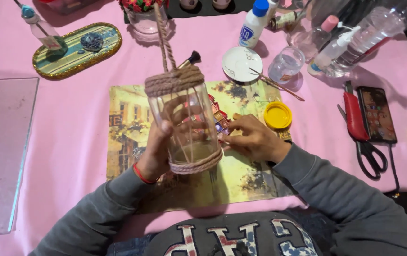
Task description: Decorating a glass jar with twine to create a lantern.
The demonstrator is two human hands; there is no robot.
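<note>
Glass, clear and cylindrical, is what the left hand (pixel 153 154) is gripping: a jar (pixel 184 125) raised above a printed placemat (pixel 132 123) near the middle of the desk (pixel 71 142), which is covered in pink cloth. The left fingers are wrapping around the jar's side, thumb toward the camera, tilting it so the twine-wound neck is pointing away and the base is coming toward the person, which is giving a clear look at the lower edge. Brown twine (pixel 174 80) is banding the neck, with a twisted length running up and away from it, and a second band (pixel 196 166) is circling the base.

The right hand (pixel 255 140) is lying on the placemat just beside the jar's base, its fingers curling loosely, the tips near the lower band; whether they are pinching anything I cannot tell.

A yellow lid (pixel 278 115) is sitting on the placemat just beyond that hand. Farther back, a white glue bottle (pixel 252 26), a small white dish (pixel 241 64) and a thin stick (pixel 279 85) are resting within reach. Red-handled scissors (pixel 361 135) and a phone (pixel 377 114) are lying well off to the right.
</note>
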